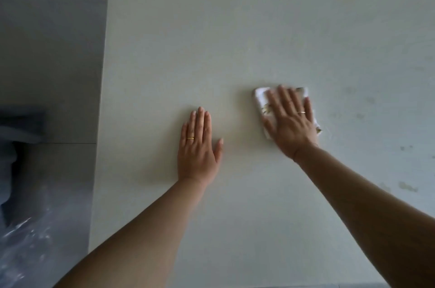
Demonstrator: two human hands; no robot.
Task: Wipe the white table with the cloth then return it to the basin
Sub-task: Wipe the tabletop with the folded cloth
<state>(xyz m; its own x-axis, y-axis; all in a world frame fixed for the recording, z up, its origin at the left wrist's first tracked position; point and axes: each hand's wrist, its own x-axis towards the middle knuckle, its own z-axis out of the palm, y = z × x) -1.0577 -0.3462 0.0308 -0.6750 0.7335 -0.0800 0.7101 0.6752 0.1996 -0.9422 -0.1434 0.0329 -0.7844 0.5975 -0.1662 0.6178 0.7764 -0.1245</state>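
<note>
Right hand (290, 120) flat, fingers spread, pressing folded cloth (260, 99) onto white table (188, 40). Left hand (199, 146) flat, empty, beside it.

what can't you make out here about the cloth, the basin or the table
- Basin: not in the head view at all, so its place is unknown.
- Cloth: mostly covered by the flat right hand; its full pattern and folds are hidden, and its far edge is motion-blurred.
- White table: right and near edges cut off by the frame.
- Dark object on the floor at left: cropped, unidentifiable.
</note>
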